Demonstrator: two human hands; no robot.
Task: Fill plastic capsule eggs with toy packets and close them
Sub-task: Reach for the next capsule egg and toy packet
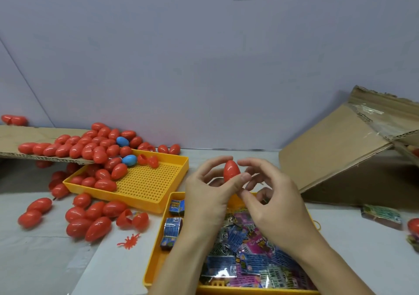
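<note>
The left hand point(210, 188) grasps a closed red plastic capsule egg point(231, 170), thumb across its lower front and fingers curled behind, so the egg stands nearly upright with its long axis vertical and its pointed end up. The right hand point(269, 195) sits just beside the egg on the right, fingers loosely curved and spread, holding nothing; its fingertips point(242, 162) are close to the egg's tip but seem not to touch it. The egg therefore lies above and between both hands, and only the left carries it.

Taking the near yellow plastic tray of toy packets point(158, 256) as landmark: the hands and egg hover over its far edge. Beyond it and to the left sits a second yellow perforated tray point(145, 181), partly covered with red eggs and two blue ones. Left of the packet tray lie loose red eggs, one open pair of halves point(132, 220) among them.

The seam looks shut, so setting this egg down leftward is probably next.
</note>
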